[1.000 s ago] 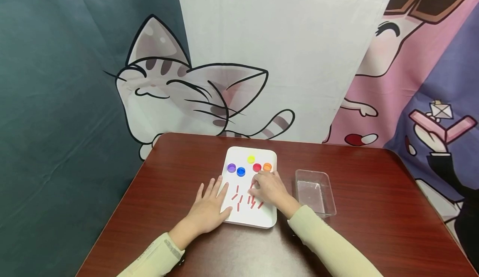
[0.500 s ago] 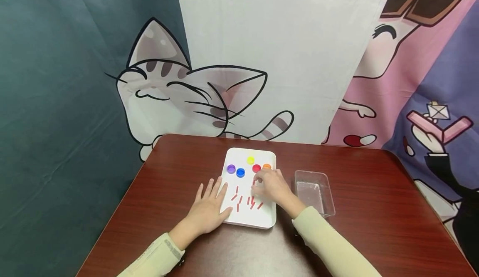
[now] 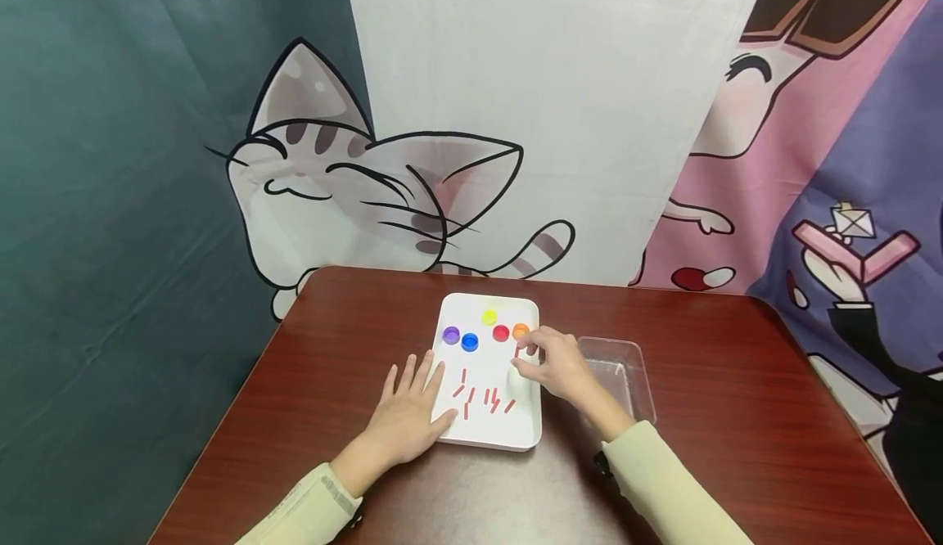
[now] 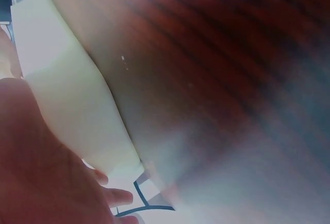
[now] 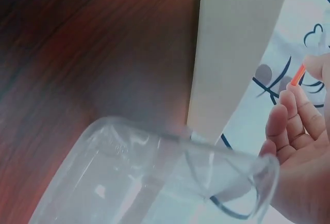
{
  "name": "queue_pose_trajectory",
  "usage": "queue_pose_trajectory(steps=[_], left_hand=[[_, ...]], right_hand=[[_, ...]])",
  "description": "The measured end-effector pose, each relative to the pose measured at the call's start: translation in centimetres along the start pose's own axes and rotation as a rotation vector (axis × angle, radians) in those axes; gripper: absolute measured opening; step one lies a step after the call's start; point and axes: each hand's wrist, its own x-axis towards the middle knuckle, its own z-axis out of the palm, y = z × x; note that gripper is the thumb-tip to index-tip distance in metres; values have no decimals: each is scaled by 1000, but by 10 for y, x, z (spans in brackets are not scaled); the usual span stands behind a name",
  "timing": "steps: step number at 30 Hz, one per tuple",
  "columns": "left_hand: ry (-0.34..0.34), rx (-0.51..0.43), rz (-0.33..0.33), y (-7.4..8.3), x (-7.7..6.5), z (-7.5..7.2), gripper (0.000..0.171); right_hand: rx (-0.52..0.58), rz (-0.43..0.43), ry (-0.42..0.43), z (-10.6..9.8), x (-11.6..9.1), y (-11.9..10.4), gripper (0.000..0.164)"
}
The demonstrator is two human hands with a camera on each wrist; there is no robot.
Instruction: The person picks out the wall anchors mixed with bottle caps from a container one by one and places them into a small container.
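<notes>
My right hand point(image 3: 556, 369) pinches a short red stick point(image 5: 298, 74) between thumb and fingertip, above the right side of a white tray point(image 3: 508, 433). Several similar red sticks point(image 3: 466, 411) lie scattered on the tray's near half. On the far half sit small round plastic pieces like caps: purple point(image 3: 451, 335), blue point(image 3: 469, 342), yellow point(image 3: 489, 317), red point(image 3: 501, 333) and orange point(image 3: 521, 331). The right fingertips overlap the area just below the orange one. My left hand point(image 3: 401, 416) lies with fingers spread, its fingertips and thumb at the tray's left edge.
Right of the tray stands a clear plastic box point(image 3: 642, 381), partly behind my right hand and wrist. Both stand on a dark red-brown wooden table point(image 3: 707, 414). A printed cartoon cloth point(image 3: 575, 119) hangs behind the table's far edge.
My right hand has moved right with the red stick, from the tray's middle toward its right edge and closer to the clear box. The left hand stays in place.
</notes>
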Motion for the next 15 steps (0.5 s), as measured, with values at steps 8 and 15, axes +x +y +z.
queue_pose_trajectory(steps=[8, 15], left_hand=[[-8, -4, 2, 1, 1, -2, 77], [-10, -9, -10, 0, 1, 0, 79]], right_hand=[[22, 13, 7, -11, -11, 11, 20], [40, 54, 17, -25, -21, 17, 19]])
